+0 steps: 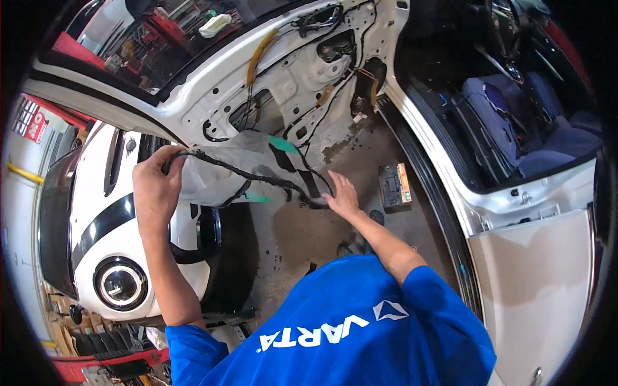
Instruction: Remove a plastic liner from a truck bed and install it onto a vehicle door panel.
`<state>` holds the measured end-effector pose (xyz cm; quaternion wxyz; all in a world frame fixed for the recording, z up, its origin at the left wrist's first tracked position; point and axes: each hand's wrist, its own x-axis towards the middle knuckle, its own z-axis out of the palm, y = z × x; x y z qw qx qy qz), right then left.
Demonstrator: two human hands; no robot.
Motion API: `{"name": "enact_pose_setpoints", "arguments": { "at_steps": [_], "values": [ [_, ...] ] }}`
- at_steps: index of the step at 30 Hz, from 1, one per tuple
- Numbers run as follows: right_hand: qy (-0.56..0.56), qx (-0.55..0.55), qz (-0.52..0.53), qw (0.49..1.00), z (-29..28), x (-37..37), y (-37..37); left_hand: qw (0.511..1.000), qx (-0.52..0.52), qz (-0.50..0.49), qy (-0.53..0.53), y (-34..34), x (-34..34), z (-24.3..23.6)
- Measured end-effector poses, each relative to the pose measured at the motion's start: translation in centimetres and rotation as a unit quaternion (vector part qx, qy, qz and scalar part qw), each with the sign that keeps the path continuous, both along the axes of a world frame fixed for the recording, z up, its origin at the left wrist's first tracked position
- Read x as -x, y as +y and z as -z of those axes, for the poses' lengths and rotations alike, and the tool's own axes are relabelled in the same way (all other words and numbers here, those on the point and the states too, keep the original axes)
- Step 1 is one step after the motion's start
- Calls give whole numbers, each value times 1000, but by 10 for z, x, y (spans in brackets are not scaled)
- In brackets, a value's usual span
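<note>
A translucent plastic door liner sheet hangs in front of me, with sticky black sealant along its edges and green patches on it. My left hand is closed on its upper left corner, the fingers pinching the black edge. At the sheet's right end, my right hand has its thumb against the black edge, with the fingers partly stretched along it. Beyond the sheet stands an open white car door, its inner panel bare, with black wiring and tan foam-like sleeves showing.
To the right are the car's door sill and a blue cloth seat. A dark boxed car battery stands on the stained floor. Close on my left is a white car's front with a round headlight. Shelving with parts lies at lower left.
</note>
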<state>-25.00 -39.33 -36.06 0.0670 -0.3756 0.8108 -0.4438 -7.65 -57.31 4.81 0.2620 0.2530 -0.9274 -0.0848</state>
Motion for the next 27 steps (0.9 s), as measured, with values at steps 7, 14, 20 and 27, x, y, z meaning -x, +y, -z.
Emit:
{"name": "enact_pose_setpoints", "arguments": {
  "at_steps": [7,14,20,27],
  "values": [
    [-127,-23,61,990,10,-111,-24,995,54,-82,-23,1,-21,-15],
    [-258,-140,-44,955,-31,-181,-31,984,95,-141,-52,7,-15,-20],
    [-382,-223,15,897,-25,-199,-85,977,153,-143,-42,8,0,-17],
    [-172,-54,120,976,-2,-131,-89,971,172,-160,-51,-2,-4,-19]
  ]
}}
